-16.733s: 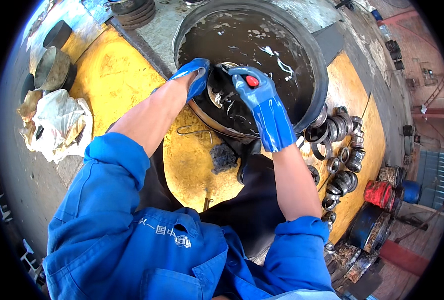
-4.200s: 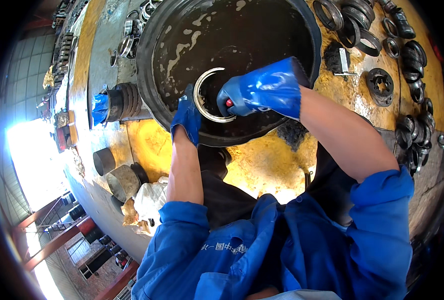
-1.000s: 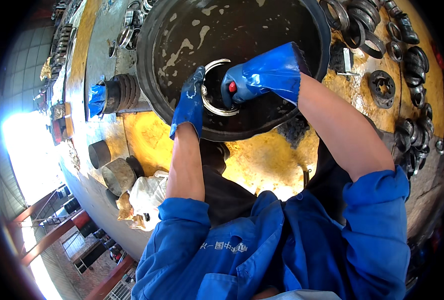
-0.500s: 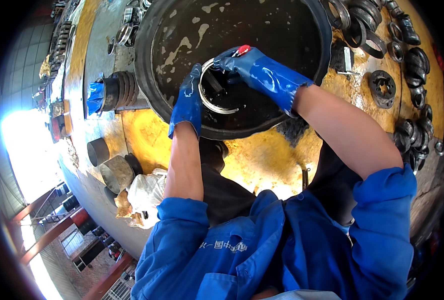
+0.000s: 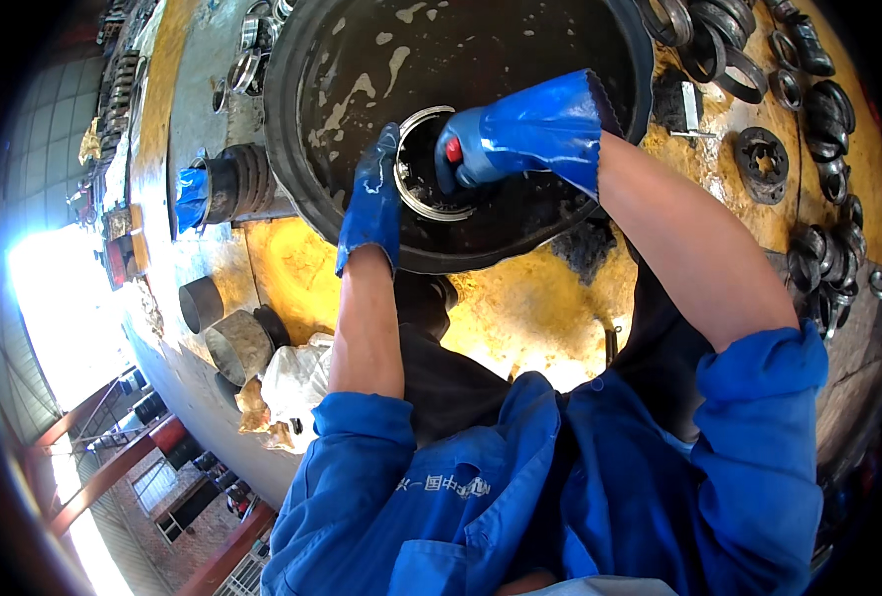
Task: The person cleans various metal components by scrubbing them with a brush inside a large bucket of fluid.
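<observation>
A shiny metal ring (image 5: pixel 429 210) is held above a wide, round black basin (image 5: pixel 284 134) of dark liquid. My left hand (image 5: pixel 371 194), in a blue rubber glove, is closed on the ring's left side. My right hand (image 5: pixel 486 144), gloved the same way, reaches over the ring's right side with its fingers inside the opening. It is closed around a red-handled tool (image 5: pixel 453 149); only the red end shows, and the working end is hidden by the glove and the ring.
Dark metal rings (image 5: pixel 729 60) lie in groups on the right, beside a toothed round part (image 5: pixel 761 164). To the left of the basin lies a ribbed dark cylinder (image 5: pixel 237 184). Open metal sleeves (image 5: pixel 237 346) and a white bag (image 5: pixel 297 382) are at the lower left.
My right hand has moved from the ring's upper edge down into its opening, turning the red-handled tool. My left hand stays on the ring, which has barely shifted.
</observation>
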Action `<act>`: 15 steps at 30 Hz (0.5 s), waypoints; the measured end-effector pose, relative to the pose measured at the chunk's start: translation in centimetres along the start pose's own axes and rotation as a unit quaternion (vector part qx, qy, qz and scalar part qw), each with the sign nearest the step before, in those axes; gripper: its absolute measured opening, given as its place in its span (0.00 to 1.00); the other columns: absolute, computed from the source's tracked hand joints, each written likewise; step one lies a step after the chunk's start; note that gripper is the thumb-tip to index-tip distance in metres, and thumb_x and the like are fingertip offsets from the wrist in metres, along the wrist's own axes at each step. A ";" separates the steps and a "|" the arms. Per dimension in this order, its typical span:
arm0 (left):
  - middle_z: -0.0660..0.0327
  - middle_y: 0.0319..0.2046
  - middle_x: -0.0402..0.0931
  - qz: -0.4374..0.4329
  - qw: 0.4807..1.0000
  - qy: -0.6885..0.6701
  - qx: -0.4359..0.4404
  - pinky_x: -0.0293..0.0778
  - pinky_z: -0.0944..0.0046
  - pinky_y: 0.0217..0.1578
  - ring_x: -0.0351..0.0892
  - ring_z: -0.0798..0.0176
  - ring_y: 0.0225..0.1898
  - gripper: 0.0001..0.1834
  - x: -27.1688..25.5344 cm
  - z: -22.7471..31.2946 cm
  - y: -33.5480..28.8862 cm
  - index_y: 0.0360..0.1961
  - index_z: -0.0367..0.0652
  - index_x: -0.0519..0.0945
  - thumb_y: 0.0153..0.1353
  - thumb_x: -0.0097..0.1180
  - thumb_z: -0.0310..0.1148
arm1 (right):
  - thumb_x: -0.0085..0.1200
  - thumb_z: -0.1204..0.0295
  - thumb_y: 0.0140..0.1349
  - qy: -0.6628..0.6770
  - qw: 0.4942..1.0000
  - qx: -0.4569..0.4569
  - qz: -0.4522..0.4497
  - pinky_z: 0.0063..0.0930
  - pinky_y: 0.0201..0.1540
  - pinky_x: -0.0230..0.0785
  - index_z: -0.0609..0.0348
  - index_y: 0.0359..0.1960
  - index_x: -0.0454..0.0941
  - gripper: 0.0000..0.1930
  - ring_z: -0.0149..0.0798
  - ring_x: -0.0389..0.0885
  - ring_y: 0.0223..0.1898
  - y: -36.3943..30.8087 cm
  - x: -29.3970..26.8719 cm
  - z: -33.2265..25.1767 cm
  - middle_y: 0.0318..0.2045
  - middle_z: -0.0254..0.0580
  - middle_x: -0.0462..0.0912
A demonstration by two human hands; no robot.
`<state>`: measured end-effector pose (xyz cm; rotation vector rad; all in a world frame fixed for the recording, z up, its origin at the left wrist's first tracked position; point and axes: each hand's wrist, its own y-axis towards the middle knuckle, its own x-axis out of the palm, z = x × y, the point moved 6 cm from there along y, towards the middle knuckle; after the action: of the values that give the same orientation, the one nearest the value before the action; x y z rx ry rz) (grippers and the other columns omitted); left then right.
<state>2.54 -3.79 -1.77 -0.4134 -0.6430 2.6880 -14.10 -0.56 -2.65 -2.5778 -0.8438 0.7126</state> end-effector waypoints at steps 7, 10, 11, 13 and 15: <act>0.56 0.63 0.75 0.015 0.999 0.042 0.025 0.62 0.63 0.66 0.71 0.61 0.64 0.32 1.0 1.1 -1.1 0.68 0.37 0.73 0.72 0.56 0.49 | 0.63 0.70 0.63 0.209 0.944 -0.210 0.143 0.34 0.45 0.82 0.54 0.50 0.87 0.14 0.37 0.85 0.46 -0.6 -3.1 0.9 0.45 0.42 0.88; 0.56 0.61 0.76 0.007 0.998 0.028 0.048 0.64 0.63 0.64 0.72 0.61 0.61 0.32 1.1 0.3 -0.2 0.67 0.37 0.73 0.70 0.58 0.47 | 0.65 0.68 0.62 0.244 0.961 -0.095 0.086 0.35 0.46 0.82 0.54 0.51 0.87 0.15 0.37 0.85 0.44 0.5 -1.9 1.7 0.44 0.42 0.88; 0.56 0.61 0.76 0.005 0.998 0.022 0.053 0.65 0.63 0.63 0.73 0.61 0.61 0.32 0.9 0.0 0.0 0.67 0.37 0.73 0.70 0.59 0.47 | 0.62 0.69 0.65 0.258 0.963 -0.029 0.067 0.36 0.47 0.81 0.54 0.50 0.87 0.13 0.36 0.84 0.46 0.5 -1.2 1.8 0.45 0.40 0.88; 0.56 0.60 0.77 -0.007 0.998 0.015 0.062 0.66 0.62 0.62 0.74 0.61 0.59 0.31 1.3 -0.1 0.4 0.67 0.37 0.73 0.69 0.61 0.45 | 0.61 0.70 0.65 0.257 0.964 0.043 0.046 0.35 0.47 0.80 0.52 0.49 0.87 0.12 0.34 0.85 0.44 -0.3 -0.9 1.7 0.42 0.37 0.89; 0.56 0.59 0.77 -0.014 0.997 0.009 0.074 0.68 0.62 0.61 0.75 0.61 0.58 0.31 1.7 -0.2 0.7 0.66 0.36 0.73 0.68 0.62 0.44 | 0.62 0.70 0.63 0.083 0.996 0.019 0.025 0.35 0.47 0.79 0.50 0.48 0.88 0.13 0.34 0.85 0.42 -1.5 -1.3 0.7 0.41 0.37 0.89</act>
<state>0.92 -3.68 -2.58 -0.3849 -0.4372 2.6809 -16.08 -0.15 -2.04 -2.5889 -0.7084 0.5137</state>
